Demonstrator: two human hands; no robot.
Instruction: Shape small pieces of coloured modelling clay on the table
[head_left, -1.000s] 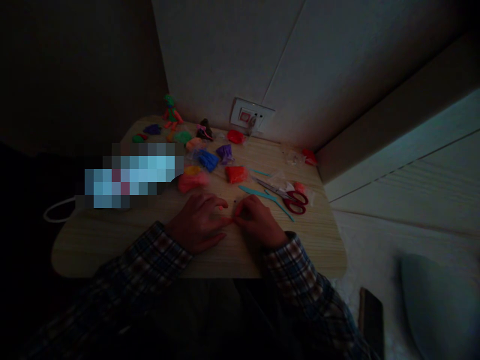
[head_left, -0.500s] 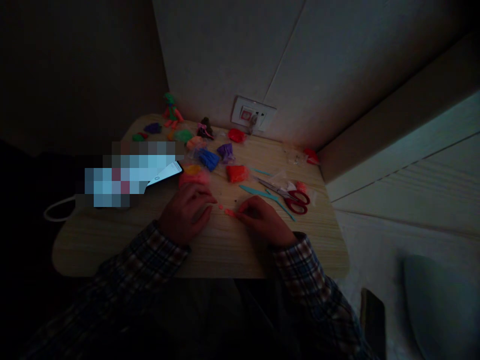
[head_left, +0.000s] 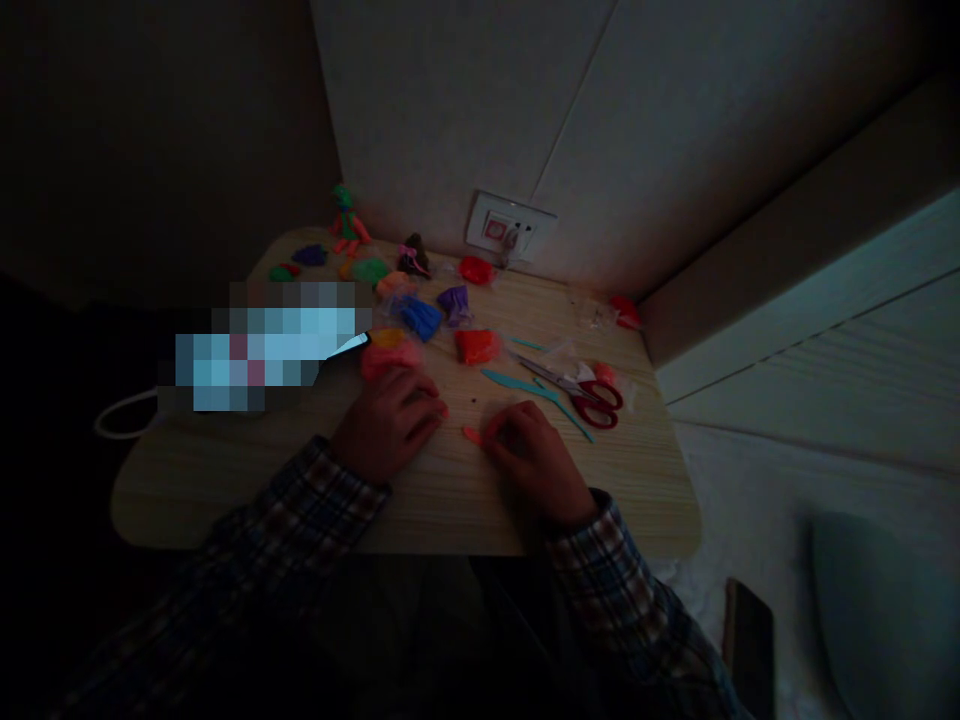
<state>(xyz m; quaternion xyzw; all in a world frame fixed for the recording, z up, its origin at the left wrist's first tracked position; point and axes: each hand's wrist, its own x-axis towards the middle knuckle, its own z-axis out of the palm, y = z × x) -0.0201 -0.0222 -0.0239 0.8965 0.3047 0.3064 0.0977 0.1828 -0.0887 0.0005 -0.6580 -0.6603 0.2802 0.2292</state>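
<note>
My left hand (head_left: 388, 422) is closed on the wooden table, thumb and fingers pinching a small pink bit of modelling clay (head_left: 443, 411). Across a short gap, my right hand (head_left: 534, 455) grips a thin pink strip of modelling clay (head_left: 472, 434), whose end pokes out to the left. A dark speck (head_left: 473, 400) lies between and beyond the hands. Just behind my left hand sits a bag of pink clay (head_left: 391, 360). Turquoise modelling tools (head_left: 519, 384) and red-handled scissors (head_left: 600, 402) lie beyond my right hand.
Bags of red (head_left: 477, 346), blue (head_left: 420, 317) and purple clay (head_left: 454, 304) lie mid-table. At the back stand a green-and-pink clay figure (head_left: 347, 222) and a brown clay piece (head_left: 413, 256). A phone (head_left: 351, 347), partly blurred out, rests at left. A socket (head_left: 510, 228) is on the wall.
My left fingers have moved right and closed on the small pink clay bit that lay loose on the table. My right hand has drawn slightly nearer to me and rightward with its strip.
</note>
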